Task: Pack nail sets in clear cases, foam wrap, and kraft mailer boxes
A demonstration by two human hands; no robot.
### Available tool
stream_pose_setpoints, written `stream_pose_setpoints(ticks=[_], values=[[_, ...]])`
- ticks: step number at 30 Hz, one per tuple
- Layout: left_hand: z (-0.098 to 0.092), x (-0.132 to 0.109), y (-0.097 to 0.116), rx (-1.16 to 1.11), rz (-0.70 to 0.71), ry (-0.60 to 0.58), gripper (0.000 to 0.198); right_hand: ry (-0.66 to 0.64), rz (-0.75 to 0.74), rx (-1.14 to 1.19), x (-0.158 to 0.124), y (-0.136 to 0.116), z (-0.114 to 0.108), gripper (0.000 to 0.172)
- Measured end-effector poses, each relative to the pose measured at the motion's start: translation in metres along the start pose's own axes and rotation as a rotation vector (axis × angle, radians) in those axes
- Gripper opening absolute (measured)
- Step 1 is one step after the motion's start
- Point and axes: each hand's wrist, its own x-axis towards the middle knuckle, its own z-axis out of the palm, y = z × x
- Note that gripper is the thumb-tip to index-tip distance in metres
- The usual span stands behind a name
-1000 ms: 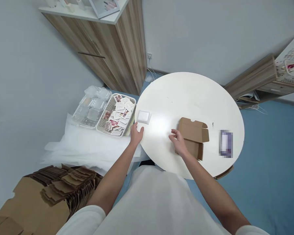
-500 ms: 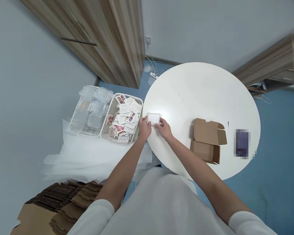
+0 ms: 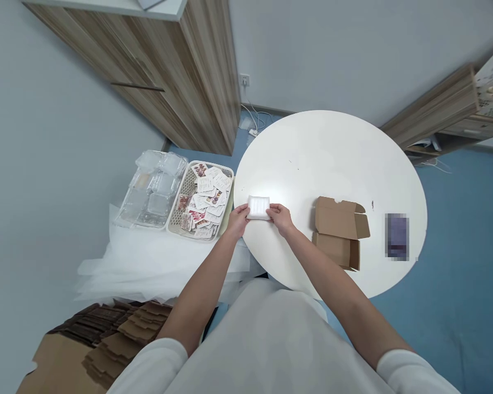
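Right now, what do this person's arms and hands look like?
The left hand and right hand are bare: no gloves, rings or watch visible. The forearms are bare too. White sleeves, the left sleeve and right sleeve, end near the elbows, matching a white top.

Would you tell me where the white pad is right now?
Head view: the white pad is at the table's left edge, held between left hand and right hand, left of the cardboard box.
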Motion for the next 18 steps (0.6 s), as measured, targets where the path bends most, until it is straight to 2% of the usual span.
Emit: stream_pose_setpoints(ticks=[5,9,12,15,18], values=[[0.02,-0.034,-0.003,-0.166,-0.055,-0.104,0.029,-0.061,-0.095,0.005,-0.031,-0.006,-0.039,0.03],[0.058,-0.07,-0.019,-0.083,-0.056,-0.231,0.033,-0.058,-0.177,-0.054,-0.068,0.0,-0.096,0.037],[0.098,-0.098,-0.04,0.117,0.013,-0.184,0.039,0.03,-0.243,-0.149,-0.095,0.012,-0.147,0.041],[0.139,-0.12,-0.065,0.352,0.164,-0.11,0.044,0.107,-0.31,-0.261,-0.112,0.028,-0.192,0.036],[0.171,-0.133,-0.084,0.559,0.302,-0.074,0.033,0.161,-0.351,-0.405,-0.118,0.044,-0.225,0.025]])
